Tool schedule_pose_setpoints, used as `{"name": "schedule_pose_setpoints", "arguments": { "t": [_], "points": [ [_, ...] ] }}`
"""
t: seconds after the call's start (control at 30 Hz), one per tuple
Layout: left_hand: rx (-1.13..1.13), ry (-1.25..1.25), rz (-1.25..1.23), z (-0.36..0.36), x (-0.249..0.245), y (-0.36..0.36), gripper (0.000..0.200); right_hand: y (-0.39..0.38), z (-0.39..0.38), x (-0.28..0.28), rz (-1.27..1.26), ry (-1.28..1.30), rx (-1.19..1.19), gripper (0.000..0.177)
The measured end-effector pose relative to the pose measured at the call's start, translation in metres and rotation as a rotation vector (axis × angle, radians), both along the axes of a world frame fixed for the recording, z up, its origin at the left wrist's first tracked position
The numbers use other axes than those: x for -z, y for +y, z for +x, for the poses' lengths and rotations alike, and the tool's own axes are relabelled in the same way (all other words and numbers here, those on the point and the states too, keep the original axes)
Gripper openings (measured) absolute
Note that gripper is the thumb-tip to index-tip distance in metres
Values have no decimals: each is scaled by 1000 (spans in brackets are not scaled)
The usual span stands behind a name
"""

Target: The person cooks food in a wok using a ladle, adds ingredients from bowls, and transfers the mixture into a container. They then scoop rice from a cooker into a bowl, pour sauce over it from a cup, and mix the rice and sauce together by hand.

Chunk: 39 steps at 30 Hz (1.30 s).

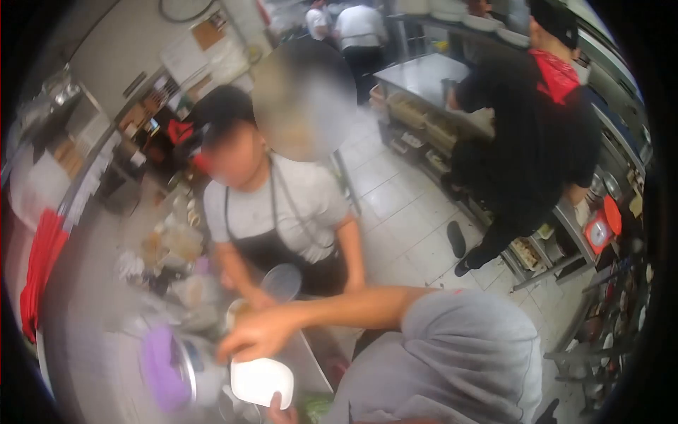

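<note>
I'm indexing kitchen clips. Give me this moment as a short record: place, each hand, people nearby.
place: commercial kitchen, tiled floor, steel counter
right hand: reaches leftward over a cluttered worktop, grey sleeve; grip too blurred to tell
left hand: at the lower edge, holds a white container
co-worker: opposite, in grey shirt and dark apron, holds a clear plastic cup
person in black: bent beside the steel counter
unclear: purple item, blurred

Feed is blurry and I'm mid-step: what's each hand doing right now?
Left hand: holding the white container from below.
Right hand: stretched out and motion-blurred; open or closed cannot be told.
</note>
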<state>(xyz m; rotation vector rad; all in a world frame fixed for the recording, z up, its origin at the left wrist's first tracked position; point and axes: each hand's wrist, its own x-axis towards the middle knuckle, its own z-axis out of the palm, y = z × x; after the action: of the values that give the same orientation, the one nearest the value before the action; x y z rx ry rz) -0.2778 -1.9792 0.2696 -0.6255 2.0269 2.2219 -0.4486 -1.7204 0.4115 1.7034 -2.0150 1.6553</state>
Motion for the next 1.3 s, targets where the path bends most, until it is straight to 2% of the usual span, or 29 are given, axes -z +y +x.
{"name": "schedule_pose_setpoints", "arguments": {
  "t": [0.1,0.13,0.17,0.2,0.23,0.27,0.3,0.37,0.47,0.5,0.57,0.6,0.63,0.67,0.77,0.93,1.0,1.07,1.1,1.13,1.2,1.27,1.3],
  "points": [
    [151,-71,75,-2,3,50,49,69,28,82,388,-308,253,51],
    [198,-96,99,1,6,69,49,81,40,129,396,-335,282,60],
    [245,-122,134,4,9,91,49,111,68,109,542,-801,113,68],
    [290,-155,172,8,13,114,49,114,86,164,495,-795,180,72],
    [334,-186,205,13,16,137,49,130,106,183,426,-660,184,74],
    [373,-215,243,17,17,161,49,150,134,181,242,-707,236,65],
    [414,-240,285,19,16,186,49,179,153,176,215,-871,275,61],
    [517,-311,383,18,-4,238,49,237,179,182,171,-1016,411,58],
    [675,-432,493,11,-44,315,49,301,211,228,60,-973,648,56],
    [972,-592,257,-32,73,274,55,325,225,236,3,-972,727,55],
    [1085,-669,-187,-47,117,283,56,362,244,286,50,-1145,972,55],
    [1135,-697,-409,-57,147,285,57,376,255,290,127,-1149,1103,56],
    [1473,-72,-832,-68,261,230,48,390,266,286,213,-1153,1231,57],
    [1412,-203,-893,-57,257,235,47,403,275,280,313,-1151,1351,58],
    [1217,-493,-850,-30,246,246,44,434,284,243,118,-1439,1305,58],
    [1128,-622,-751,27,236,227,40,446,247,238,310,-1276,1132,58],
    [1224,-617,-710,69,243,215,38,428,221,245,375,-1164,960,58],
    [1581,-441,-690,91,277,212,37,412,188,249,380,-1074,789,56],
    [1653,-346,-652,97,284,214,37,400,172,250,446,-1018,675,54],
    [1659,-261,-635,99,288,214,36,386,155,252,491,-965,585,53],
    [974,-390,-679,68,113,261,49,353,127,253,533,-878,484,50],
    [402,-238,-252,66,112,251,55,308,107,231,614,-781,366,47],
    [419,-240,-375,62,106,237,53,283,102,220,653,-766,321,46]
  ]
}}
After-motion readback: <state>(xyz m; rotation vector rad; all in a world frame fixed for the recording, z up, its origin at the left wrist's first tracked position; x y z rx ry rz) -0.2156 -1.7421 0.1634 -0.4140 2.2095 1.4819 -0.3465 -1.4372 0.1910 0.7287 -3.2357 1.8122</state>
